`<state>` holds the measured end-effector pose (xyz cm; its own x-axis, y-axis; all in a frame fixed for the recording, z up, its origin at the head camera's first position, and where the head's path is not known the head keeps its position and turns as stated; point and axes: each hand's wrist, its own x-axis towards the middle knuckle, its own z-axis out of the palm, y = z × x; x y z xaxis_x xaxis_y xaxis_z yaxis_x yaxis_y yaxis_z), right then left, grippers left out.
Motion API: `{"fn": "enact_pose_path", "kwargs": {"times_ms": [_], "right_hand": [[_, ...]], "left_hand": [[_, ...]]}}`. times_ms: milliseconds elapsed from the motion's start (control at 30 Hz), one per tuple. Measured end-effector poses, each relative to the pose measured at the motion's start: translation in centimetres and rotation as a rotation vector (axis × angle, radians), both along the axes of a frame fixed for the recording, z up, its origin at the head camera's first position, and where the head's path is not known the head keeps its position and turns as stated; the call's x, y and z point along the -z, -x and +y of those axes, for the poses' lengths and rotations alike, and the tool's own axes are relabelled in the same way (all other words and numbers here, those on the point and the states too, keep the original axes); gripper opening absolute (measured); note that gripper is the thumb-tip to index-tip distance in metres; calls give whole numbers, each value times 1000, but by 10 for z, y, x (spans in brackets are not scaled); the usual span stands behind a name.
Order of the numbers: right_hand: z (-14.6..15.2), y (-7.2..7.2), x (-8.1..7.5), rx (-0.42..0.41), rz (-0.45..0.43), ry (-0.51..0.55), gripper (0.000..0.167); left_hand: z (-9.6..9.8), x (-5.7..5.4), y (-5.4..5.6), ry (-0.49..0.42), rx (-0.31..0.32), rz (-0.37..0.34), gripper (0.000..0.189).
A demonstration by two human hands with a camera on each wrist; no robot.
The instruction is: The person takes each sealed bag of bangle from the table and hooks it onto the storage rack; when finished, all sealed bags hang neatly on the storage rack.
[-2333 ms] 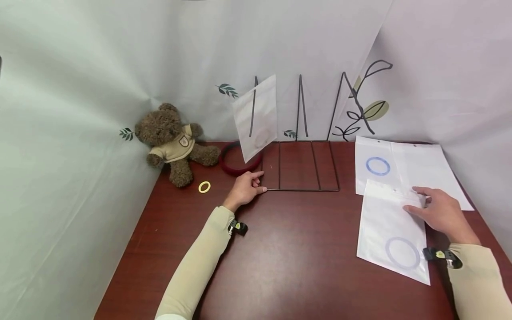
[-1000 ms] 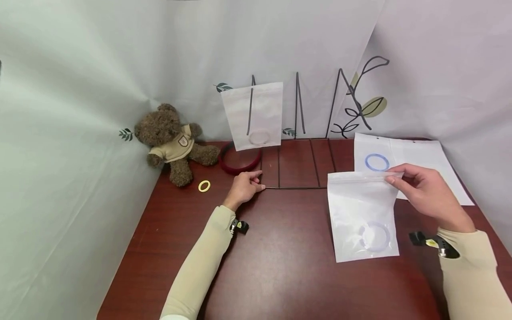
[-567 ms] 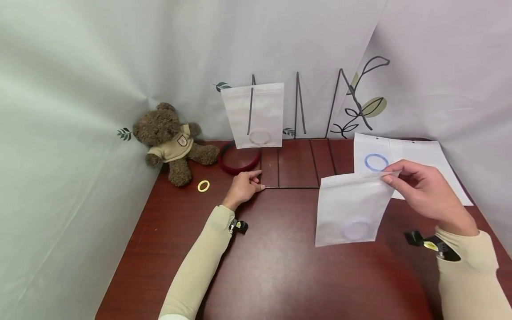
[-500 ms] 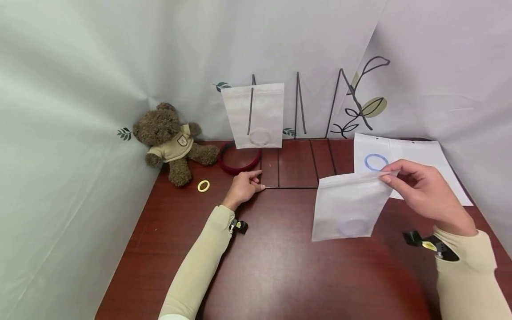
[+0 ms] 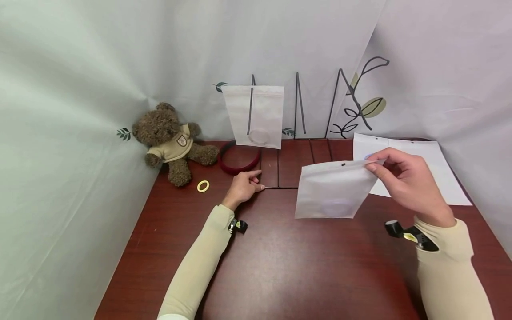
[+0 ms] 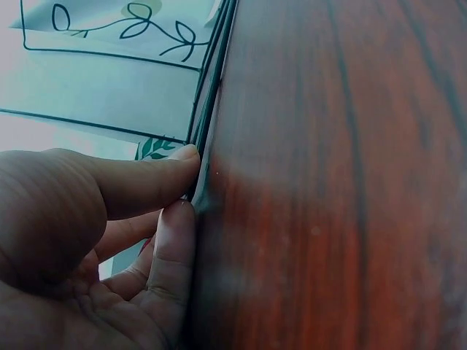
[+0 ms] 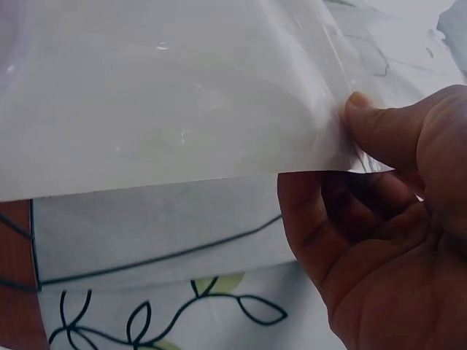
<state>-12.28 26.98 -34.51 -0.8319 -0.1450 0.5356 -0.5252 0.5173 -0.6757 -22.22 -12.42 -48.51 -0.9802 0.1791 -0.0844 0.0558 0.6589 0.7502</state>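
- Reddish-brown wooden surface (image 5: 304, 271): cut off at the bottom of the head view.
- Black wire rack with upright prongs (image 5: 296, 115): the right front of its base is hidden behind the lifted bag.
- Flat white plastic bags (image 5: 428, 164) at the right: partly covered by the right hand.
- White translucent plastic bag (image 5: 326, 186): held above the surface, its top right corner between the right hand's fingers, the rest hanging out to their left.
- Right hand (image 5: 412, 182): thumb and forefinger pinching that corner.
- Left hand (image 5: 242, 189): thumb and forefinger pinching the rack's front left corner, which they partly hide.
- Pale violet ring (image 5: 337, 207): blurred through the plastic, apparently near the lifted bag's bottom.
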Motion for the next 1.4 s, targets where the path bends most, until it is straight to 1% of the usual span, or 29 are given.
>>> {"fn": "enact_pose_path", "kwargs": {"times_ms": [200,433,600,767,967,1133,1400], "right_hand": [[-19,7,-7,-32,-8,50,16],[-41,18,-13,-27,3,45,15],[-54,27,-18,-26,36,57,14],[-62,37,-22,-19,72,50,12],[-70,51,-24,18,78,12,11],[-74,59,-24,58,97,19,10],[-87,69,-16,116,153,32,12]], "left_hand": [[-1,0,0,-12,-2,8,59],[0,-1,0,-20,4,-7,60],[1,1,1,-18,10,-6,60],[0,3,1,-25,15,-32,61],[-1,-1,1,-26,9,-32,61],[-1,-2,1,-21,24,-32,62],[-1,-2,2,-31,11,-44,63]]}}
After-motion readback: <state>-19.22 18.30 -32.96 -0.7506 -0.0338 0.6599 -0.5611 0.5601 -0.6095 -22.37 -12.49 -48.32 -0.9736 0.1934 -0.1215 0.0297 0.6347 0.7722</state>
